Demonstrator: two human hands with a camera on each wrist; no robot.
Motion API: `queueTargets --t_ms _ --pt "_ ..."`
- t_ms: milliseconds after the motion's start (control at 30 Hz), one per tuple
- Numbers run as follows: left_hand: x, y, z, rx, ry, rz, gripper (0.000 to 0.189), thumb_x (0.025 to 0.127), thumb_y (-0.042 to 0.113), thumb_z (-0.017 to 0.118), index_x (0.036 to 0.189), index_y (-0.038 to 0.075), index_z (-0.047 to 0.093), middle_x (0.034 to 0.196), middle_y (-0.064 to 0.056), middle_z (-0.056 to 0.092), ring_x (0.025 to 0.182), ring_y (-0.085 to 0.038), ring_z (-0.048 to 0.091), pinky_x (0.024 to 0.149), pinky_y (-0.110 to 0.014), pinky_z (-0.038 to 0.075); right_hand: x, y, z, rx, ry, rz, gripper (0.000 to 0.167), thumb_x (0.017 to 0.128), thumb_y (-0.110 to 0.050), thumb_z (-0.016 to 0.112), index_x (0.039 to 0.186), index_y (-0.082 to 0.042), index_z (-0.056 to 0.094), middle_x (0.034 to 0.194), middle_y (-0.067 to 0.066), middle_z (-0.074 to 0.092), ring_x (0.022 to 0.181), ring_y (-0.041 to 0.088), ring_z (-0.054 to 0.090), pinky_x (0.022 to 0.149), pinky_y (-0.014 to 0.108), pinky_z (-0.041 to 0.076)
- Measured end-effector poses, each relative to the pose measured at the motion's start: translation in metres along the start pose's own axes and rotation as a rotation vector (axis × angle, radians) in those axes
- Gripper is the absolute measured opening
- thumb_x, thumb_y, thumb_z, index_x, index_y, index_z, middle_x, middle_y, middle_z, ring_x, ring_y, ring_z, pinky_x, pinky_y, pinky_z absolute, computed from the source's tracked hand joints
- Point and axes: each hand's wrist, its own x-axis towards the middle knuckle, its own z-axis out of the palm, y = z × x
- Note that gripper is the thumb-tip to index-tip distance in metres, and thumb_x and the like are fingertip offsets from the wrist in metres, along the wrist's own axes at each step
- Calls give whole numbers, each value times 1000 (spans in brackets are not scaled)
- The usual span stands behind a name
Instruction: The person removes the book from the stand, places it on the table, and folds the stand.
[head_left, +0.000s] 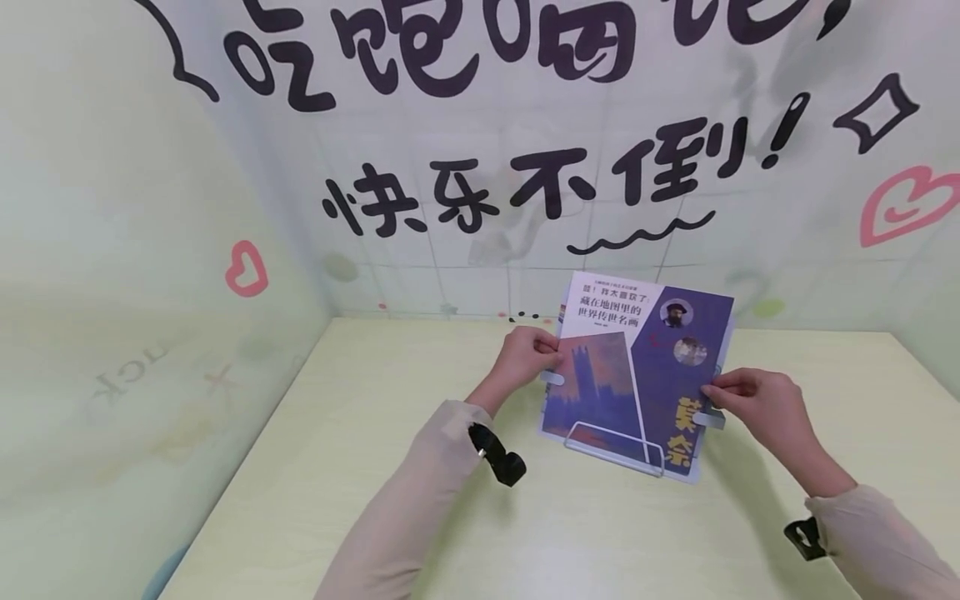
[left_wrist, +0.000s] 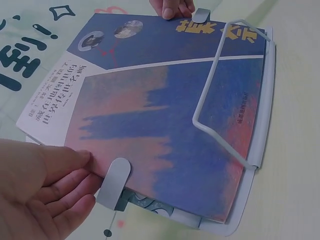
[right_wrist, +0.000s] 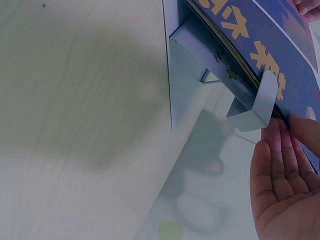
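A book (head_left: 592, 392) with a dark blue and white cover and a painting of a tower leans upright on a pale metal book stand (left_wrist: 264, 110). The stand's wire loop (left_wrist: 210, 75) crosses the lower front of the cover. Side clips (left_wrist: 114, 185) hook over both edges of the book. My left hand (head_left: 525, 358) pinches the left edge just above its clip, thumb on the cover. On the opposite edge, my right hand (head_left: 761, 400) pinches the book above the other clip (right_wrist: 257, 107), its fingers behind. Most of the stand's back is hidden by the book.
The stand is on a pale wood-grain table (head_left: 420, 358). Behind it rises a wall (head_left: 480, 292) with large black lettering and heart drawings. A side wall (head_left: 150, 333) borders the table on the left. Black straps (head_left: 497, 454) are on both wrists.
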Motion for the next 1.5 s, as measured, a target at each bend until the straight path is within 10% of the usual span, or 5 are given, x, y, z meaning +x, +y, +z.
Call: queueTargets --t_ms 500,1067,1500 --pt "3 6 6 -18 23 15 15 86 1 61 99 -5 61 87 -14 66 77 -20 64 62 -23 51 3 -1 3 69 65 42 27 82 -18 69 87 9 67 71 14 67 56 5 60 47 18 45" --pt "3 3 9 -271 139 83 16 85 -4 60 100 -9 59 85 -17 64 70 -14 57 60 -23 52 9 -1 -1 140 70 58 32 84 -21 68 93 10 66 71 11 67 58 -3 58 50 16 46" --pt "2 11 5 -384 176 162 17 85 -5 60 101 -10 60 90 -20 64 75 -14 58 70 -23 52 12 -5 -13 298 46 81 26 82 -25 70 91 -2 61 70 -17 61 66 0 58 58 12 46"
